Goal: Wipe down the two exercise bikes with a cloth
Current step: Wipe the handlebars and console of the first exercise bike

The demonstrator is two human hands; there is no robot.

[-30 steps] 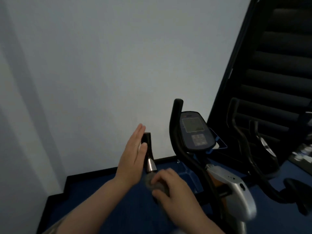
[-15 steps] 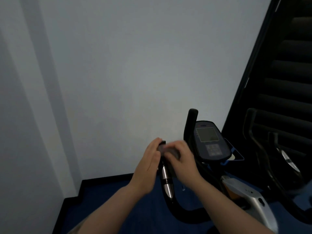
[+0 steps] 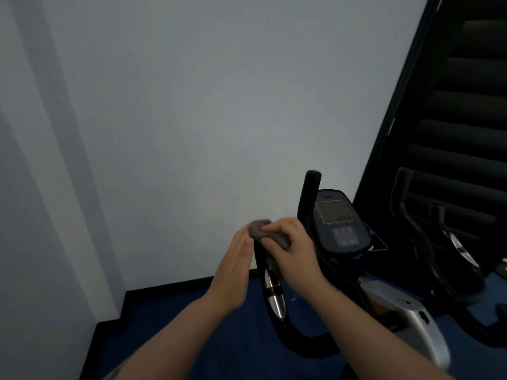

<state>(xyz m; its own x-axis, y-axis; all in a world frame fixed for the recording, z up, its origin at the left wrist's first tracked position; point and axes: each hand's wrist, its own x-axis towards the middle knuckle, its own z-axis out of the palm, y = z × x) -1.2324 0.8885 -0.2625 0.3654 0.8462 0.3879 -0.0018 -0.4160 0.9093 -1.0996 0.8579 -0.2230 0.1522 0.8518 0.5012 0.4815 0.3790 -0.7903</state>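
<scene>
The near exercise bike has a black left handlebar (image 3: pixel 271 286) with a silver sensor band, a right handlebar (image 3: pixel 311 193) and a dark console (image 3: pixel 338 223). My right hand (image 3: pixel 288 250) grips a grey cloth (image 3: pixel 259 228) wrapped over the top end of the left handlebar. My left hand (image 3: pixel 233 267) rests flat against the left side of that bar, fingers straight, just below the cloth. A second bike (image 3: pixel 450 250) stands to the right, dark and partly cut off.
A white wall (image 3: pixel 192 119) rises close in front. Blue floor (image 3: pixel 175 325) with a black skirting runs below. A black slatted panel (image 3: pixel 466 105) fills the upper right. The bike's silver body cover (image 3: pixel 406 316) sits at the lower right.
My right hand slid the cloth up the left handlebar from below the silver band to its top end. My left hand stayed against the bar. The view tilted up.
</scene>
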